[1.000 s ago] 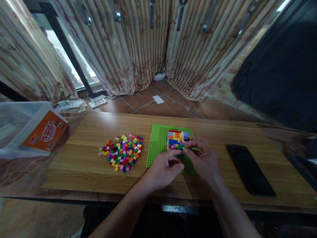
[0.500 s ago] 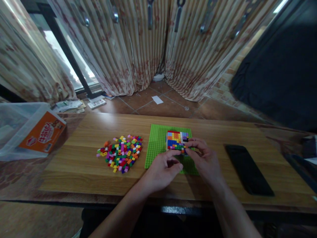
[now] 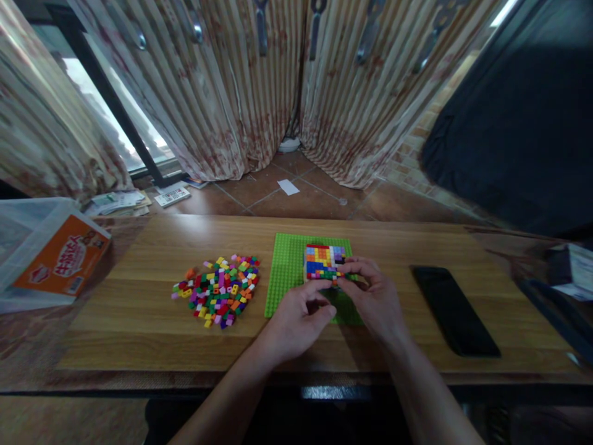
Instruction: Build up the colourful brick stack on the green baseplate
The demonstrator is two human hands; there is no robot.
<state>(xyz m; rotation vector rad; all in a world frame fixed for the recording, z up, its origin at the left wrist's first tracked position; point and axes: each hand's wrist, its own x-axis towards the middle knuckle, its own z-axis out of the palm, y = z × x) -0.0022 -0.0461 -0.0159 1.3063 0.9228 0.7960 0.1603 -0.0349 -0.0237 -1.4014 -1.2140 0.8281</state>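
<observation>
A block built of many coloured toy bricks [image 3: 319, 258] stands on the green studded baseplate [image 3: 283, 269], toward its right side. At its front right corner, the thumb and index finger of my right hand [image 3: 377, 300] are pinched on a small brick, mostly hidden by the fingertips. My left hand [image 3: 299, 318] rests at the near side, its index fingertip against the front edge of the block. The left thumb is held apart from the fingers, with nothing visible between them. Left of the baseplate lies a pile of loose bricks [image 3: 222, 290].
A black phone [image 3: 456, 312] lies on the wooden table [image 3: 152, 334] to the right. At the far left stands a clear plastic bin [image 3: 37, 216] with an orange label. Papers [image 3: 118, 201] lie beyond the table, before the curtains.
The whole view has shifted slightly, so most things appear a little farther left. Both hands stay at the block's front edge, with only slight finger movement on the right.
</observation>
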